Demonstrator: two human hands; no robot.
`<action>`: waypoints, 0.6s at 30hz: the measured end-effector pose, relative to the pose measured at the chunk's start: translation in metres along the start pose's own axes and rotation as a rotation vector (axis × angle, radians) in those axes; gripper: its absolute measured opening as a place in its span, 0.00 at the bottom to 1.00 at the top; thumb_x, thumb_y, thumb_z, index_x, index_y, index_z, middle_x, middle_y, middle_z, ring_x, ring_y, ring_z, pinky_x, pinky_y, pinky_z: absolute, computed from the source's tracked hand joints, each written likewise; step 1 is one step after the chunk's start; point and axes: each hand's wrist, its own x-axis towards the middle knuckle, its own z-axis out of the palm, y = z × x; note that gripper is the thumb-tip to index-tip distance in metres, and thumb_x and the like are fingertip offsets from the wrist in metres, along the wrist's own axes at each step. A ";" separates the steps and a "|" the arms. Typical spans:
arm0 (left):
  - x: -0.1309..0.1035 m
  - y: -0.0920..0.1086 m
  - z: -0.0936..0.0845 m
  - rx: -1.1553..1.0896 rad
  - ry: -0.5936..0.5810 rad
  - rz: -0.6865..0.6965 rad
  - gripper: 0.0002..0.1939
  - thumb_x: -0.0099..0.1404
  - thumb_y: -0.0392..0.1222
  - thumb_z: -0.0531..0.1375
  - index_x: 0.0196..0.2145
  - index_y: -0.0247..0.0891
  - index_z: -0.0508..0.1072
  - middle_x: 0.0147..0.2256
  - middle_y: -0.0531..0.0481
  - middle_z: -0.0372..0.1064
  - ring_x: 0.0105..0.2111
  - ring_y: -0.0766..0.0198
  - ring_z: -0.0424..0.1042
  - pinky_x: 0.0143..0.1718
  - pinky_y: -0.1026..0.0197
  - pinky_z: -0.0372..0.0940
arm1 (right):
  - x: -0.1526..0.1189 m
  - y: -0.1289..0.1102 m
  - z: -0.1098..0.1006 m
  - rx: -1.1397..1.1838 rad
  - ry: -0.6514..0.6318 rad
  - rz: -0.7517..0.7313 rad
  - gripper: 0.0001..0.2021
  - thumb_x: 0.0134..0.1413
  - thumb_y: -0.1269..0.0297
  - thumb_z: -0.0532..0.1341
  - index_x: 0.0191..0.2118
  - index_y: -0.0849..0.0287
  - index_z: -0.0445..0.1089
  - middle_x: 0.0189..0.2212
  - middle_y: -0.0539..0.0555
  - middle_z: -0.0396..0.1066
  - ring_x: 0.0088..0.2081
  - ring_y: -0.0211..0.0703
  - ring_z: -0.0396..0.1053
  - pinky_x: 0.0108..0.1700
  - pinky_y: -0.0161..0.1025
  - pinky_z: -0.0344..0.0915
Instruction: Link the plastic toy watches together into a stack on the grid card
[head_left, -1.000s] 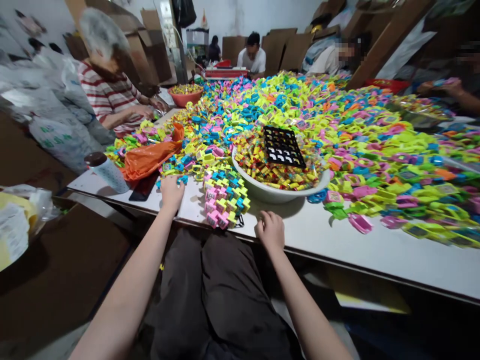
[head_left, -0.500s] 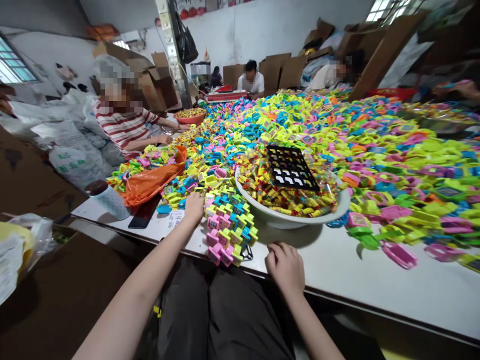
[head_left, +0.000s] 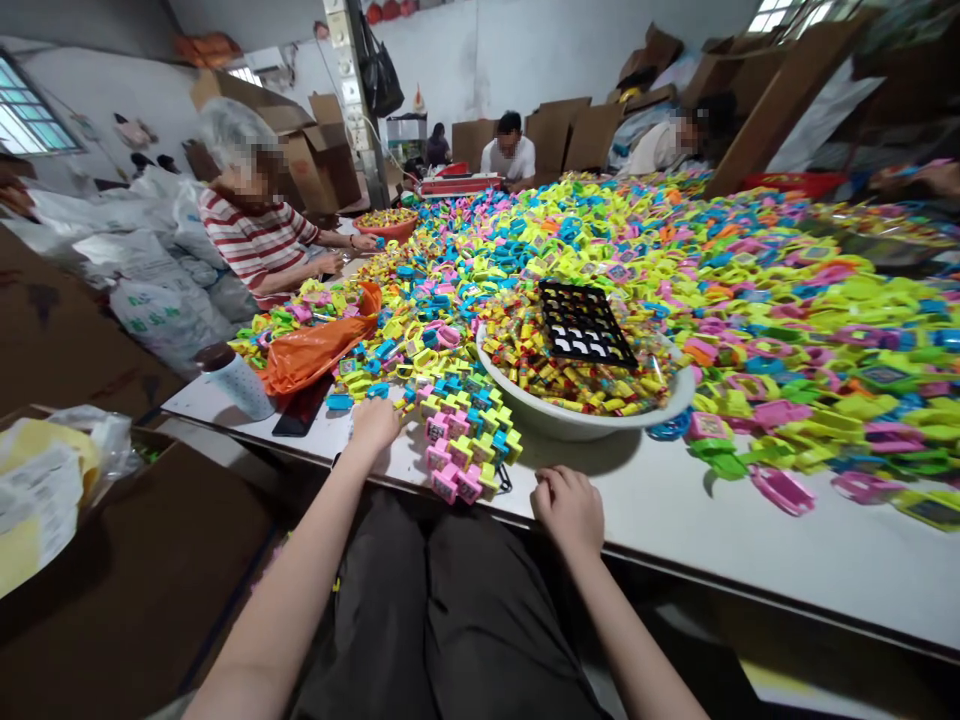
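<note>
My left hand [head_left: 377,424] is closed at the table's front, beside a block of colourful plastic pieces. Its fingertips are partly hidden, so what they hold cannot be made out; a small yellow piece shows near them. That block [head_left: 466,445] has rows of pink, yellow and blue pieces like toy watches set upright, with a bit of black frame showing at its right. To the right of it, my right hand [head_left: 570,508] rests on the table edge, fingers curled in with nothing visible in them. Behind stands a white bowl [head_left: 585,428] of small yellow-and-red wrapped pieces, topped by a black gridded tray [head_left: 586,324].
Loose plastic pieces [head_left: 750,290] are heaped across the table. To the left are an orange bag [head_left: 319,352], a dark phone [head_left: 301,412] and a bottle [head_left: 236,382]. A person in a striped shirt [head_left: 247,240] sits at the far left; others work at the back.
My left hand has drawn slightly back from the heap toward the front edge. My right hand stays about where it was. The whole view has shifted a little.
</note>
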 end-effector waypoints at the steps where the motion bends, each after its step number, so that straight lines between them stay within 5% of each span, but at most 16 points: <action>1: -0.009 -0.005 -0.004 -0.018 -0.032 -0.023 0.17 0.63 0.48 0.48 0.35 0.33 0.70 0.38 0.38 0.66 0.41 0.49 0.64 0.38 0.54 0.59 | 0.000 -0.001 0.000 0.004 0.002 0.000 0.09 0.49 0.68 0.53 0.33 0.58 0.71 0.34 0.51 0.68 0.36 0.41 0.59 0.37 0.38 0.51; 5: -0.044 -0.027 -0.016 -0.113 -0.063 -0.109 0.19 0.64 0.48 0.45 0.38 0.33 0.68 0.39 0.37 0.66 0.41 0.50 0.66 0.37 0.54 0.59 | 0.002 0.000 0.000 0.040 0.008 0.013 0.09 0.49 0.68 0.53 0.31 0.58 0.71 0.33 0.52 0.69 0.35 0.41 0.59 0.36 0.38 0.52; 9: -0.083 -0.041 -0.023 -0.291 0.066 -0.221 0.17 0.64 0.47 0.44 0.36 0.33 0.66 0.39 0.38 0.66 0.41 0.51 0.65 0.38 0.55 0.58 | -0.003 0.004 -0.002 0.239 0.072 0.008 0.10 0.48 0.70 0.52 0.30 0.61 0.70 0.32 0.53 0.69 0.36 0.41 0.61 0.39 0.38 0.56; 13: -0.139 -0.038 -0.023 -0.837 0.202 -0.208 0.16 0.63 0.48 0.46 0.33 0.33 0.65 0.33 0.44 0.65 0.36 0.59 0.64 0.36 0.61 0.58 | -0.031 -0.023 -0.032 0.490 0.257 0.037 0.11 0.50 0.72 0.49 0.31 0.63 0.68 0.30 0.55 0.67 0.36 0.40 0.63 0.40 0.39 0.61; 18: -0.222 -0.008 -0.016 -1.518 -0.186 -0.069 0.23 0.56 0.56 0.56 0.39 0.32 0.67 0.35 0.47 0.65 0.35 0.63 0.63 0.38 0.64 0.58 | -0.066 -0.092 -0.089 0.524 0.129 -0.374 0.19 0.50 0.75 0.52 0.49 0.57 0.62 0.45 0.57 0.63 0.47 0.41 0.61 0.48 0.42 0.61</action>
